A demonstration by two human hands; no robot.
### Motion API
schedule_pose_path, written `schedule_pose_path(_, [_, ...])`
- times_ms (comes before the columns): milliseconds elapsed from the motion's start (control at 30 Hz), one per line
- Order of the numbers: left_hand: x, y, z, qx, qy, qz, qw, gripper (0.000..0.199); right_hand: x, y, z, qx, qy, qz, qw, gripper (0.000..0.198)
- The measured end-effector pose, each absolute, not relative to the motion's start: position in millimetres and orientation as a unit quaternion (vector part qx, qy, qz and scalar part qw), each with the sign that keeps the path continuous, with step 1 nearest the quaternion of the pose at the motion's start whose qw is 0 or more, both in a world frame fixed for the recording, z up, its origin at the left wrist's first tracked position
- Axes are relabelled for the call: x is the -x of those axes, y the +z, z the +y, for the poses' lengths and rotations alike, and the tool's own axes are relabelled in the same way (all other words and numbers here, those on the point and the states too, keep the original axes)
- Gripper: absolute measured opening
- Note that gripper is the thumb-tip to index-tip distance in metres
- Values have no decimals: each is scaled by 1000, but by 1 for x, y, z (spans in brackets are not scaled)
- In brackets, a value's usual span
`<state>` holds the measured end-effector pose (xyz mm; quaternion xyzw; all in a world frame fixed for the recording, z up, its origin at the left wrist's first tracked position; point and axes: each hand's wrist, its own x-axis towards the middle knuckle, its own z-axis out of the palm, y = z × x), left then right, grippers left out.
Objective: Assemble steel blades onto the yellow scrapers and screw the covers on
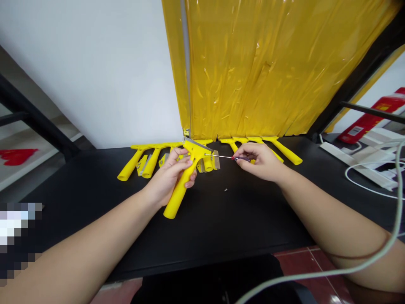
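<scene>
My left hand is closed around the neck of a yellow scraper, holding it tilted above the black table. Its wide head, with a metal strip along the edge, points away from me. In my right hand is a screwdriver with a thin shaft and a dark handle with a red band. The shaft points left, and its tip meets a small screw at the right of the scraper's head. Behind my left hand, small yellow pieces with metal blades lie among other yellow scrapers.
More yellow scrapers line the back of the black table. A tiny light bit lies near the middle. At the right are a white power strip, a red package and a pale cable looping across my right arm.
</scene>
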<state>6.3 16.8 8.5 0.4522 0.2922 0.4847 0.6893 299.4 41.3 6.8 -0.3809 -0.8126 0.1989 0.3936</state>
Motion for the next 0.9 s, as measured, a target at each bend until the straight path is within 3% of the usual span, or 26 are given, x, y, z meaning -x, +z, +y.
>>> schedule_pose_path(300, [-6, 6, 16, -490, 483, 284, 667, 36, -296, 5, 41, 403, 249, -780, 410, 6])
schedule_pose_path(667, [-10, 1, 13, -577, 490, 325, 567, 28, -289, -3, 41, 423, 359, -726, 406, 25])
schedule_pose_path(900, [-10, -2, 13, -581, 509, 328, 544, 28, -282, -3, 36, 405, 305, -765, 398, 22])
